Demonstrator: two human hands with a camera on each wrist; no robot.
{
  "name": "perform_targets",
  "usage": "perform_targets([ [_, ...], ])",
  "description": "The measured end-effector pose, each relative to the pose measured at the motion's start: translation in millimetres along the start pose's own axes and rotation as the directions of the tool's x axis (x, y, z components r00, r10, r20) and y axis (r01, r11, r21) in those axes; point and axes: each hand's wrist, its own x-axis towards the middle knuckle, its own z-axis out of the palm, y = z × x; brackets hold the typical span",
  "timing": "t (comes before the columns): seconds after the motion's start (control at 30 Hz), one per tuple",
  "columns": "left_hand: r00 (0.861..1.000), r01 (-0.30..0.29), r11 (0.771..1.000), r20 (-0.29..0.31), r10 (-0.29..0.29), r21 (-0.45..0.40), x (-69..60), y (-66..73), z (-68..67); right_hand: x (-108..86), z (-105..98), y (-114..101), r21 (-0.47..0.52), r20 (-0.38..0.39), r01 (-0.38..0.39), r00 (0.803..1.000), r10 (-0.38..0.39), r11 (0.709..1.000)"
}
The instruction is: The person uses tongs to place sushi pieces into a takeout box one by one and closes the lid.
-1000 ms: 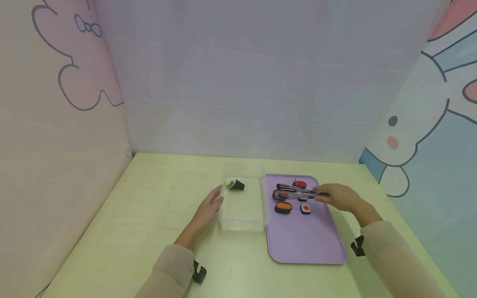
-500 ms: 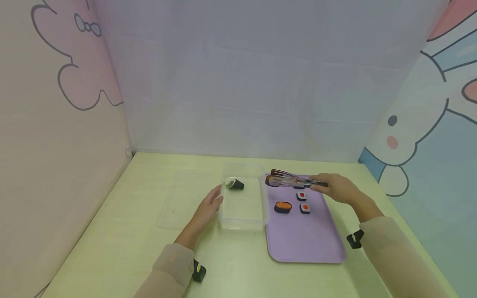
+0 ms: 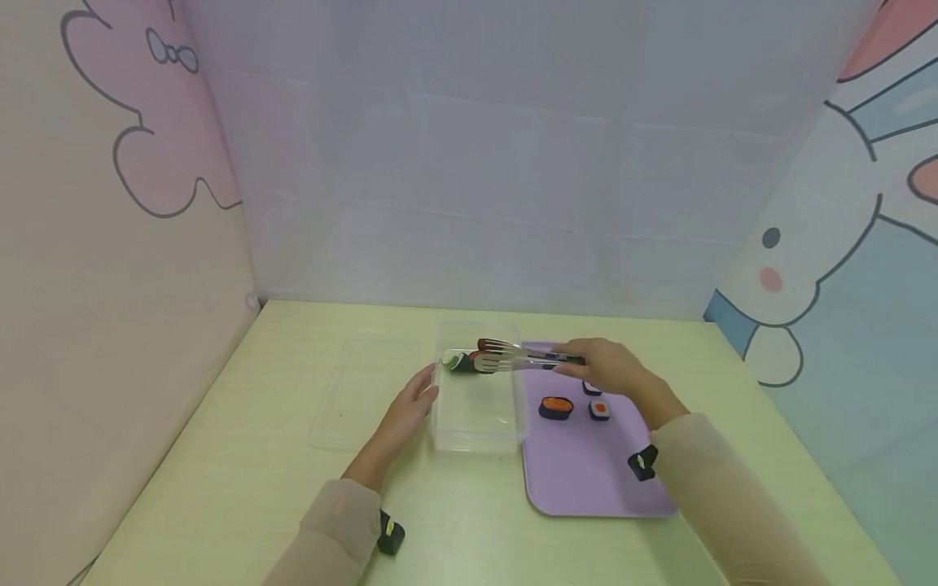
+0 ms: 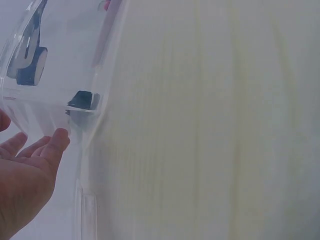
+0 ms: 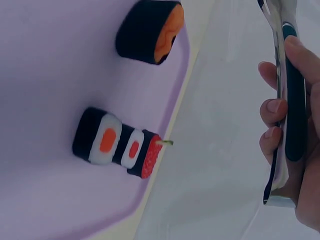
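Observation:
My left hand [image 3: 409, 407] touches the left side of a clear plastic container [image 3: 479, 423] with its fingertips, fingers fairly straight. Toy sushi, a dark cone-shaped hand roll [image 3: 462, 363] with green at one end, lies at the container's back left. My right hand [image 3: 608, 368] grips metal tongs [image 5: 296, 100] with dark handle grips. Over the container, the tong tips hold a dark-wrapped sushi piece [image 4: 32, 70], partly hidden by the prongs. The purple tray [image 3: 586, 480] bears an orange-topped sushi [image 3: 556, 408], two white-and-black rolls [image 3: 599, 409] and a red-topped piece [image 5: 151, 157], hidden in the head view.
A clear flat lid [image 3: 359, 399] lies on the pale yellow table [image 3: 220, 456], left of the container. The tray stands against the container's right side. Cloth walls [image 3: 469, 163] enclose the table at the back and sides.
My right hand has lifted a sushi piece from the tray's back left with the tongs and carried it left over the container. My left hand has stayed in place.

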Motion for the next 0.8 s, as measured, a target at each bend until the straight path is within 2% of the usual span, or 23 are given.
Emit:
perform_targets([
  [0.13, 1.0, -0.007, 1.0, -0.001, 0.007, 0.007, 0.2, -1.3, -0.1, 10.5, 8, -11, -0.036, 0.022, -0.003, 1.0, 0.004, 0.999],
  [0.37, 1.0, -0.012, 1.0, 0.001, 0.012, 0.004, 2.9, -3.4, 0.6, 24.7, 19, -24, -0.057, 0.049, 0.048, 0.998, -0.045, 0.997],
  [0.57, 1.0, -0.015, 1.0, 0.0, 0.015, 0.01, 3.6, -4.1, 0.9, 33.1, 22, -35, -0.107, 0.082, 0.05, 0.996, -0.042, 0.993],
  [0.77, 1.0, -0.017, 1.0, -0.003, 0.017, 0.002, 1.7, -1.7, 1.0, 39.7, 26, -42, -0.147, 0.099, 0.058, 0.994, -0.044, 0.987],
  [0.8, 1.0, -0.02, 1.0, 0.002, 0.02, 0.003, -0.9, 2.7, 0.8, 40.1, 26, -43, -0.154, 0.1, 0.057, 0.994, -0.042, 0.986],
])
